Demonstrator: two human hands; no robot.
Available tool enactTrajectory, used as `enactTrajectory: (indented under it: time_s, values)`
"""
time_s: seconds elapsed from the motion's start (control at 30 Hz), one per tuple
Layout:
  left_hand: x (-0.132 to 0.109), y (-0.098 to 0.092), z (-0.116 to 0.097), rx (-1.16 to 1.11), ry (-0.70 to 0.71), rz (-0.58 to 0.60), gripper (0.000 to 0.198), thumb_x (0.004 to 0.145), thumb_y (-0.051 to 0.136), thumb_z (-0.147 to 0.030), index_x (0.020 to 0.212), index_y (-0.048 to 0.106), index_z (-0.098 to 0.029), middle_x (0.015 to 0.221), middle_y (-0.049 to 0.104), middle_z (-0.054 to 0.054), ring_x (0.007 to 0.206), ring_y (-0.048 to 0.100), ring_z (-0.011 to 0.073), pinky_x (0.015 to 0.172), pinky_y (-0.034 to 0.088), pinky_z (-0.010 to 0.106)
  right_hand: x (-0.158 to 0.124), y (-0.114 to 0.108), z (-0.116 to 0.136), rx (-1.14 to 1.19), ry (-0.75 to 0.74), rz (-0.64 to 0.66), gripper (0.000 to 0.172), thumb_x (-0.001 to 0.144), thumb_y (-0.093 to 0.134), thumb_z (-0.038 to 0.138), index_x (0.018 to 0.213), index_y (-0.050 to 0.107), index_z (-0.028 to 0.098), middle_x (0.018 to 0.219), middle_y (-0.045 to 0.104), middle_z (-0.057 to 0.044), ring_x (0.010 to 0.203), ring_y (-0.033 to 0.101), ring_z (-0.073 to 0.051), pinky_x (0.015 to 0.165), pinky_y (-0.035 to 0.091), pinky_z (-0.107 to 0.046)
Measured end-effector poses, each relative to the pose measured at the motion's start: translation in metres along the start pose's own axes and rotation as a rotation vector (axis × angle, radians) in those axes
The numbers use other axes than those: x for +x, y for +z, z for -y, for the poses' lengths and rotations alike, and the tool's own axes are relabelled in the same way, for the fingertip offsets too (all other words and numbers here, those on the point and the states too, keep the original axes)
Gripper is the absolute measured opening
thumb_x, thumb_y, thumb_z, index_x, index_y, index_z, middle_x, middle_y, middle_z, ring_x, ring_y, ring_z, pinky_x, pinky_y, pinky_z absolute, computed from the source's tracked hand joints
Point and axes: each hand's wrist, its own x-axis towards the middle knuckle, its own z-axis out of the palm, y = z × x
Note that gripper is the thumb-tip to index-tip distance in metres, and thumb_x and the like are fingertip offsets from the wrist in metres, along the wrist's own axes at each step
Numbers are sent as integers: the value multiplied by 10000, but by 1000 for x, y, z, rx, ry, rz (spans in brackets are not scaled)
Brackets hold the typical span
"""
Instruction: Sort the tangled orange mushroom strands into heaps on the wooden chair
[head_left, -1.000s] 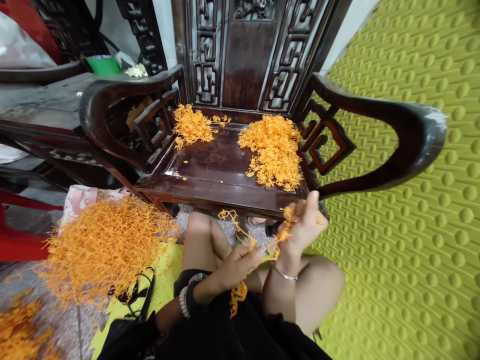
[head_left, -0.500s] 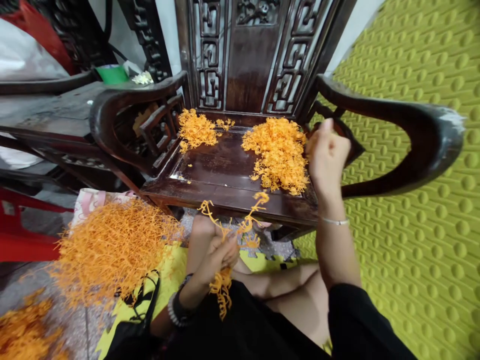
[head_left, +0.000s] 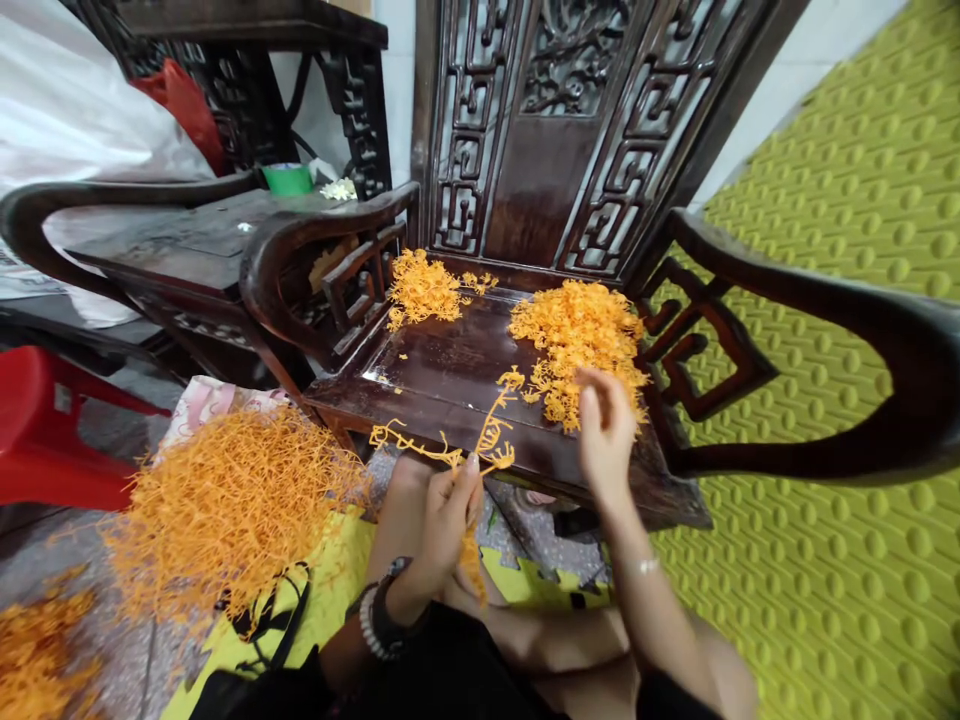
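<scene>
My left hand [head_left: 454, 505] is closed on orange branching plastic strands [head_left: 491, 435], thin and knobbly. Two sprigs spread upward from its pinch, and more orange strand hangs below the fist. My right hand [head_left: 606, 435] is raised over the front right of the chair seat, slightly blurred, with thumb and fingers a little apart and nothing visible in them. Just behind it, a large heap of curly orange pieces [head_left: 577, 330] lies on the dark wooden chair [head_left: 450, 365]. A smaller orange heap [head_left: 424, 288] sits at the seat's back left.
On the floor at left, a big mound of straighter orange strands [head_left: 232, 500] spills over a pink-white bag [head_left: 217, 400]. More orange pieces [head_left: 45, 650] lie lower left. A red stool [head_left: 45, 430], a second wooden chair [head_left: 157, 245] and yellow foam mats [head_left: 847, 560] surround me.
My right hand has come down and left from beside the right armrest, its fist loosening. My left hand still grips the strands, with the sprigs spread wider. The view has shifted.
</scene>
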Motion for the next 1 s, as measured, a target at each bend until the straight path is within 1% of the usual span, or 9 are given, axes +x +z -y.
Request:
enactTrajectory:
  time_s: [0.07,0.17,0.23,0.37,0.47,0.6,0.8,0.87,1.0]
  values:
    - [1,6,-4,156,60,-59,603,791,510,-693,477,358,-201,454,313,-38,470,282,95,476,231,259,-41,12,35,233,95,218,460,896,464,473,1266,479,198,1142,598,-117,909,603,-196,770,503,-347]
    - [1,9,2,297,97,-12,588,790,484,-709,511,384,-202,495,363,-18,522,314,119,502,232,275,-74,31,63,172,243,224,401,872,563,418,1196,510,189,927,622,-52,732,562,-145,626,458,-257]
    - [-2,7,12,325,78,34,583,816,455,-695,520,354,-202,510,347,-22,527,301,116,512,217,281,-75,38,63,132,281,132,241,908,518,406,908,565,170,670,523,21,577,458,-102,541,377,-224]
    - [-13,-1,23,269,-56,220,579,830,435,-690,537,319,-204,518,277,-46,510,226,95,505,179,285,-63,33,54,118,192,-16,467,938,468,406,547,373,170,501,323,54,473,275,-60,467,234,-228]
    - [-24,0,12,198,-123,376,594,816,441,-708,528,326,-202,502,249,-54,498,210,85,495,167,282,-68,22,63,79,118,-171,510,923,518,354,504,294,169,478,245,60,453,212,-47,455,179,-242]
    - [-40,-1,-5,125,-163,478,586,824,466,-687,536,350,-190,513,262,-52,506,212,77,496,156,280,-70,6,86,90,107,-305,464,912,551,323,496,423,162,443,343,50,413,311,-52,435,224,-245]
    - [-54,-29,5,-10,-317,460,617,829,491,-672,493,297,-192,451,219,-69,454,152,55,463,108,279,-10,-46,88,370,10,-793,514,927,484,402,460,374,220,442,324,45,348,324,-67,326,209,-253]
    - [-52,-34,8,-23,-294,419,634,818,490,-689,483,301,-185,442,205,-74,453,128,51,465,90,277,-3,-52,84,364,5,-597,518,934,468,434,468,411,213,450,349,38,351,340,-65,320,205,-244]
    - [-43,-26,0,24,-157,350,654,807,472,-714,469,294,-183,433,225,-70,446,156,51,462,109,269,-28,-33,76,435,279,128,513,875,465,631,715,631,173,439,289,75,341,256,-53,325,175,-206]
